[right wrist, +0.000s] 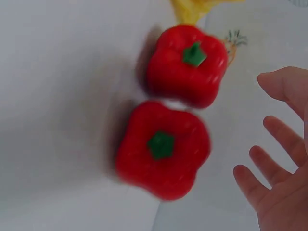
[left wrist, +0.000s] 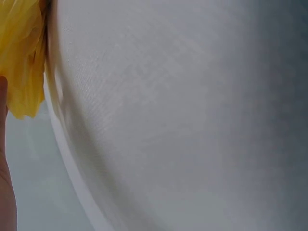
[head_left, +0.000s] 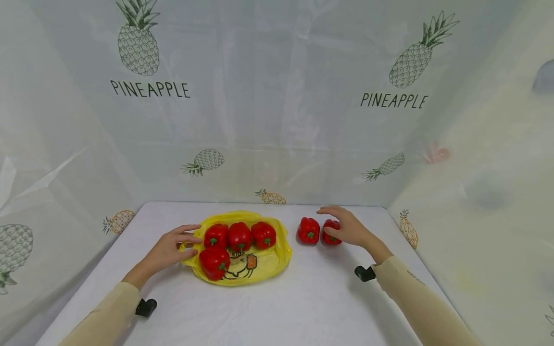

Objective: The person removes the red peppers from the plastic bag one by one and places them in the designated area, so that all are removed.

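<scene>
A yellow plastic bag (head_left: pixel 270 271) lies flat with red bell peppers on it: three in a back row, such as the middle pepper (head_left: pixel 239 236), and a larger pepper (head_left: pixel 213 264) at front left. My left hand (head_left: pixel 166 250) is at the bag's left edge, fingers spread; in the left wrist view a finger (left wrist: pixel 2 96) overlaps the crumpled yellow plastic (left wrist: pixel 24 62). To the right of the bag, two more peppers sit side by side. My right hand (head_left: pixel 348 228) hovers over the rightmost pepper (right wrist: pixel 163 149), fingers spread and apart from it; the other pepper (right wrist: pixel 187 67) stands close beside.
Everything stands on a white-covered table (head_left: pixel 277 317). Behind and at both sides hang pale plastic sheets (head_left: pixel 277 96) printed with pineapples. Black wrist cameras sit below each cuff, the left camera (head_left: pixel 146 307) close over the table.
</scene>
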`<state>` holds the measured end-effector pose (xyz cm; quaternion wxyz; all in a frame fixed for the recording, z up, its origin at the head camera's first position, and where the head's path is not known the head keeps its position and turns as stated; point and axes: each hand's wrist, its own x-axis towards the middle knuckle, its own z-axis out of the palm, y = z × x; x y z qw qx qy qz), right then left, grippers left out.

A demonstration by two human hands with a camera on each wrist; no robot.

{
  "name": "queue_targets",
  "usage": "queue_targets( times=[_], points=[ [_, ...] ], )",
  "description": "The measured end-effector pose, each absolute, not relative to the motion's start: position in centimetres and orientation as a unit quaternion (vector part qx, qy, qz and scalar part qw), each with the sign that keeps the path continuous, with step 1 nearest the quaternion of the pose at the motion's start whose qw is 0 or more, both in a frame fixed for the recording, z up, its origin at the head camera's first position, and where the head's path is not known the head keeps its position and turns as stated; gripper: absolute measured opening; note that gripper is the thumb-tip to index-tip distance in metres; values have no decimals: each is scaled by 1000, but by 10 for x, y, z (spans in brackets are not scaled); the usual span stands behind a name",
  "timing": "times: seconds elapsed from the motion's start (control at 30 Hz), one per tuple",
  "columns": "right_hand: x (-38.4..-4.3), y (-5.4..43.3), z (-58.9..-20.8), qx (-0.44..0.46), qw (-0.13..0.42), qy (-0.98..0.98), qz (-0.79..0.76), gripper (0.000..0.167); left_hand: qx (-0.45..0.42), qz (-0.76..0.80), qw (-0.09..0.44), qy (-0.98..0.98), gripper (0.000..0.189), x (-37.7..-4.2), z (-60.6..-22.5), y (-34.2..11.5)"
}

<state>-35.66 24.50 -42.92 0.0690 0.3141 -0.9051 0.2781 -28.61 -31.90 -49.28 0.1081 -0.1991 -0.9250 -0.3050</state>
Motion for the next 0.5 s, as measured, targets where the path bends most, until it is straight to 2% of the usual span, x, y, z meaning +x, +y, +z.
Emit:
queue_targets(
  times=[0.13,0.5],
  points=[
    [-349,225,-421,325,80,-901,275,57,-200,-304,107,-925,26,-285,-493,-319],
    [-325,162,-416,360,44,-874,323,57,-206,-300,111,-925,26,-283,-493,-319]
  ],
)
